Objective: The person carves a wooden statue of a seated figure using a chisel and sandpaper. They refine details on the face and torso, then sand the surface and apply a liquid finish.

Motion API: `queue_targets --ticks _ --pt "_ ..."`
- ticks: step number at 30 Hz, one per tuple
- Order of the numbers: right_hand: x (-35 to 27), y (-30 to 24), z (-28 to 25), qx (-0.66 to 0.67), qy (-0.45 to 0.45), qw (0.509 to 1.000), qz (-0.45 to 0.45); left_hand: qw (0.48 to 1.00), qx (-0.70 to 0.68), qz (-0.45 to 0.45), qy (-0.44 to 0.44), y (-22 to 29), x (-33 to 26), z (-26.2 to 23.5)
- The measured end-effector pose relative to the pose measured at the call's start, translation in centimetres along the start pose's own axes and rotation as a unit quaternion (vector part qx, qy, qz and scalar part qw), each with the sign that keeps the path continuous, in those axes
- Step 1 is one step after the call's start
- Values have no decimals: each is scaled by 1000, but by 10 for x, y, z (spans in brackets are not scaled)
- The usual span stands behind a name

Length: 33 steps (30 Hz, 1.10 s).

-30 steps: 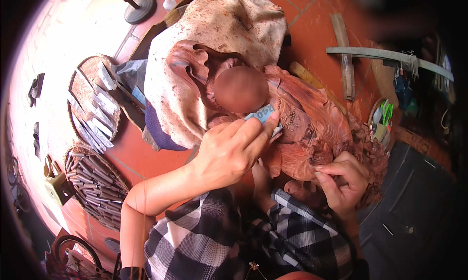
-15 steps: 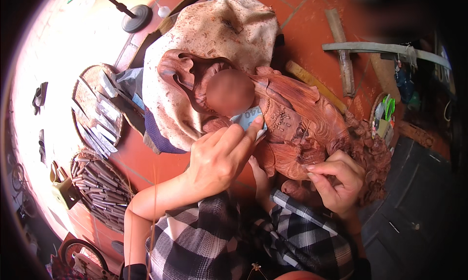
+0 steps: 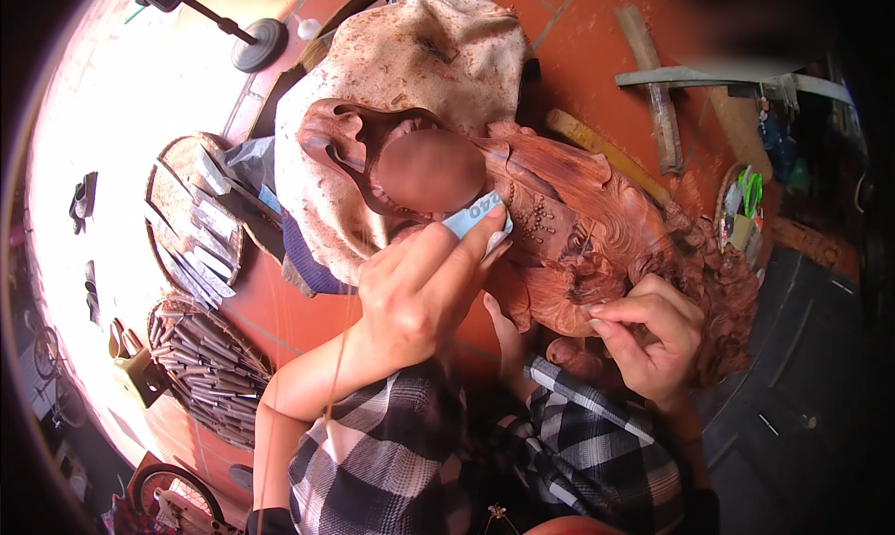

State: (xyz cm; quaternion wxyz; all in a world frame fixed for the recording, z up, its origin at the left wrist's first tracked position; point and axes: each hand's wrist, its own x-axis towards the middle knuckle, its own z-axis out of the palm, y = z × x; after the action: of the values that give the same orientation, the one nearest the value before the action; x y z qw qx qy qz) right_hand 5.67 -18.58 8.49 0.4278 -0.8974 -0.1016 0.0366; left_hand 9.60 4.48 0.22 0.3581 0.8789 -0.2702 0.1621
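Observation:
A reddish-brown wooden carving [image 3: 559,185] of a robed figure with beaded ornament lies across the middle, its head end to the left. My left hand [image 3: 410,288] grips a small folded piece of light-blue sandpaper [image 3: 472,217], with a forefinger on top. The sandpaper is at the neck, just below the blurred head of the figure. My right hand [image 3: 653,335] is closed in a pinch at the carving's near edge. Whatever lies between its thumb and forefinger, if anything, is too small to make out.
A dust-strewn pale cloth cushion [image 3: 410,64] supports the head end. Left of it stand a basket of flat blades [image 3: 196,223] and a basket of many tool handles [image 3: 200,363]. A yellow bar [image 3: 606,153] lies behind the carving. A round lamp base [image 3: 259,47] stands far left.
The view has shifted slightly. My left hand has moved the sandpaper a little, and more of its printed blue face shows. My right hand keeps its pinch at the carving's edge.

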Motion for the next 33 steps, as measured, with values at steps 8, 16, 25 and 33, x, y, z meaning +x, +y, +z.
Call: queue_targets --ticks 8,16,25,33 --pt "1 -3 -1 8 -11 1000 7 997 -11 -51 -48 7 -8 -1" --pt "1 -3 1 11 -8 1000 15 999 -8 -30 -27 4 6 13" --pt "1 -2 1 9 -2 1000 2 998 18 -22 -49 1 -3 -25" --pt "0 -3 -1 9 -7 1000 3 995 36 18 -91 -5 -18 -9"
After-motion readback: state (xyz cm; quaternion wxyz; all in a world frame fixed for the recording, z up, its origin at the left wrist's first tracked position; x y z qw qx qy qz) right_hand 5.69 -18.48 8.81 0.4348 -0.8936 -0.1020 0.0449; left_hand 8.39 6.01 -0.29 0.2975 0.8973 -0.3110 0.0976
